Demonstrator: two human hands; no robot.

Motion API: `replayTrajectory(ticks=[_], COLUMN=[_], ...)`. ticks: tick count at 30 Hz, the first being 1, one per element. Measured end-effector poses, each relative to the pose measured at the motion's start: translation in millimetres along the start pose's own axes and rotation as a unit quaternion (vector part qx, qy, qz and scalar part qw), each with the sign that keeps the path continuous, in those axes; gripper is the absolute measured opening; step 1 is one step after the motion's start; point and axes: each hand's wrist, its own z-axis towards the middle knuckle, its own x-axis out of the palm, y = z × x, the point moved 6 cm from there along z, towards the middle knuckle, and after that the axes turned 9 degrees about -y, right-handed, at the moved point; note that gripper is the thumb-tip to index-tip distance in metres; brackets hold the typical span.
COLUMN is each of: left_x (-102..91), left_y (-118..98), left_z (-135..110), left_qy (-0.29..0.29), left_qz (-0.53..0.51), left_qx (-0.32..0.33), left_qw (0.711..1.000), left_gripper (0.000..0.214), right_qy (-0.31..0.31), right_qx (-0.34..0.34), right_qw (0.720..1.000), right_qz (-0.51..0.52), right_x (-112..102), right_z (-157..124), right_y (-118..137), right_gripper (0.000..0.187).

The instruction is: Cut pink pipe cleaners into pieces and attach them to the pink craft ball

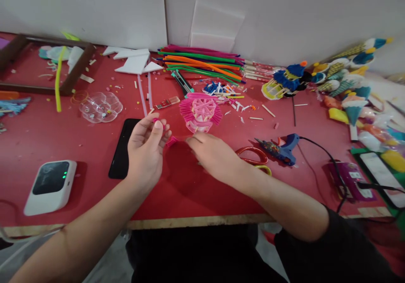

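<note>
My left hand point(145, 148) is raised over the table, thumb and fingers pinched on a small pink piece point(155, 121) that mostly hides in the grip. Just below those fingertips lies another pink pleated scrap point(172, 141). My right hand point(211, 152) reaches in low, palm down, in front of a pink craft figure point(202, 111) with fan-like pleated sides. Its fingers are blurred and partly hidden, so what they hold, if anything, does not show. Scissors point(253, 154) with red and yellow handle loops lie partly behind my right wrist.
A blue glue gun point(283, 150) lies right of the scissors, its cord trailing right. A black phone point(120, 150) lies beside my left hand; a white device point(50, 187) sits farther left. Behind are pipe cleaners point(202, 66), a cutter knife point(182, 83) and a clear palette point(100, 107).
</note>
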Motion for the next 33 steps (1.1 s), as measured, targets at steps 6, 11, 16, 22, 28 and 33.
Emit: replayTrajectory(ticks=[6, 11, 16, 22, 28, 33], left_x=[1.9, 1.2, -0.1, 1.5, 1.6, 0.9], left_y=[-6, -4, 0, 10, 9, 12], left_z=[-1, -1, -3, -7, -6, -7], left_qy=[-0.002, -0.007, -0.011, 0.005, 0.012, 0.01], left_qz=[-0.008, -0.013, -0.02, -0.033, -0.026, -0.023], left_qx=[0.01, -0.005, -0.026, -0.07, -0.044, -0.05], left_qw=[1.0, 1.0, 0.999, 0.997, 0.999, 0.998], left_gripper=[0.014, 0.016, 0.017, 0.014, 0.022, 0.018], right_qy=[0.049, -0.014, -0.136, -0.366, -0.326, -0.317], right_qx=[0.035, 0.002, -0.058, 0.006, 0.049, 0.05], right_qw=[0.997, 0.999, 0.988, 0.929, 0.943, 0.946], right_qz=[-0.041, -0.034, 0.036, 0.056, 0.054, 0.042], right_x=[-2, 11, -5, -69, -62, -77], right_z=[0, 18, 14, 11, 39, 59], right_y=[-12, 5, 18, -19, -46, -52], right_gripper=[0.039, 0.031, 0.021, 0.019, 0.029, 0.038])
